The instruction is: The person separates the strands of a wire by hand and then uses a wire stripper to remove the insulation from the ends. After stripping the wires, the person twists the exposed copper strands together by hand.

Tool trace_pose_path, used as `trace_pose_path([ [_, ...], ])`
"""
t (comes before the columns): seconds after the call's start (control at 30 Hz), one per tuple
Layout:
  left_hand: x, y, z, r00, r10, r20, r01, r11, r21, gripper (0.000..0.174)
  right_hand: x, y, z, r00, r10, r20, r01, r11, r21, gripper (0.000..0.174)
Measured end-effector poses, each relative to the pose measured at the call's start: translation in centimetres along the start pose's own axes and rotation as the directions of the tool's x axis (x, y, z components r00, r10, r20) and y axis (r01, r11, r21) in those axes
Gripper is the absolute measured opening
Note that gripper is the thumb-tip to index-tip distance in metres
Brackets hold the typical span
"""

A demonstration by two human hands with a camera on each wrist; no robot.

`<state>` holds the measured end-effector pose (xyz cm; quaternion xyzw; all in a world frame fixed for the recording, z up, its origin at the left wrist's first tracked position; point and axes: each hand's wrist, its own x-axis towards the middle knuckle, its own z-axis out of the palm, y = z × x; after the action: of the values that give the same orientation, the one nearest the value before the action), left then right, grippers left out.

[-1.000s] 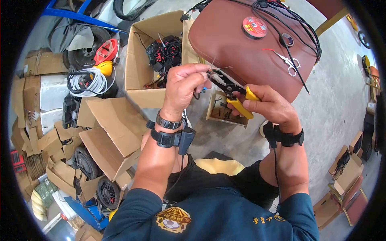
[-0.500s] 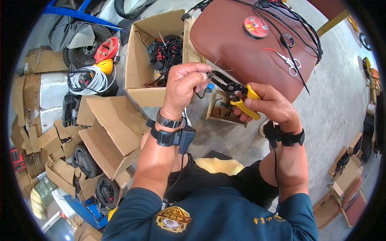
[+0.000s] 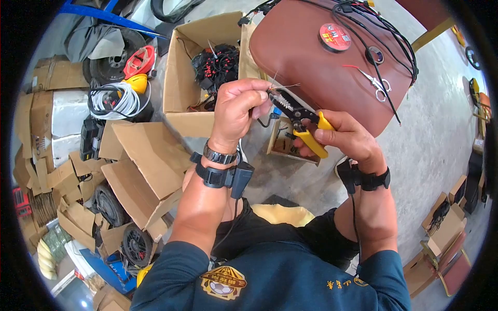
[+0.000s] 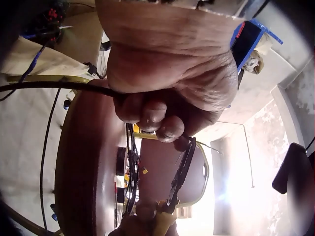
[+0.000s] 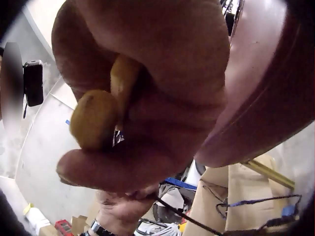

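Note:
My left hand (image 3: 234, 111) pinches the end of a black cable (image 4: 59, 86), thumb against the fingers. Thin stripped wires (image 3: 284, 85) stick out past its fingertips in the head view. In my right hand (image 3: 350, 136) is a pair of wire strippers (image 3: 295, 114) with yellow handles, the fingers curled round them. The black toothed jaws point to the left hand, their tip right at its fingertips. Seen from the right wrist, a yellow handle (image 5: 93, 120) lies between thumb and palm. The left fingers hide the pinched part of the cable.
A brown padded seat (image 3: 306, 57) lies ahead, bearing a red tape roll (image 3: 334, 37), scissors (image 3: 378, 85) and black cables. Behind the left hand stands a cardboard box (image 3: 189, 122) of wiring. A small box (image 3: 288, 147) sits on the floor below the strippers.
The wire strippers shifted slightly right, then back left toward the left fingertips. My left hand keeps its pinch on the cable, and the head view has shifted a little.

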<state>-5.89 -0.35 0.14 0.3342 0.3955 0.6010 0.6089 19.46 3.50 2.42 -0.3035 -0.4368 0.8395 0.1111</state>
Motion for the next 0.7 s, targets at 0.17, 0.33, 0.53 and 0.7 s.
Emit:
trace_pose_path([
  [0.17,0.2,0.1,-0.2,1.000,-0.017,0.010,0.017,0.999,0.033,0.021,0.2,0.5,-0.5,0.998,-0.054,-0.030,0.049,0.986,-0.158,0.029],
  [0.33,0.2,0.1,0.0,0.999,-0.036,-0.009,0.037,0.998,0.046,0.021,0.0,-0.3,-0.3,1.000,-0.012,-0.019,0.010,0.993,-0.115,0.027],
  [0.53,0.1,0.2,0.2,0.998,-0.069,-0.002,0.069,0.998,0.002,0.021,-0.1,-0.2,-0.4,1.000,-0.013,-0.007,0.012,0.995,-0.102,0.024],
  [0.7,0.1,-0.1,-0.4,0.992,-0.122,0.037,0.123,0.992,-0.034,0.022,-0.5,-0.9,-0.4,0.998,0.059,-0.014,-0.060,0.993,-0.102,0.022],
])
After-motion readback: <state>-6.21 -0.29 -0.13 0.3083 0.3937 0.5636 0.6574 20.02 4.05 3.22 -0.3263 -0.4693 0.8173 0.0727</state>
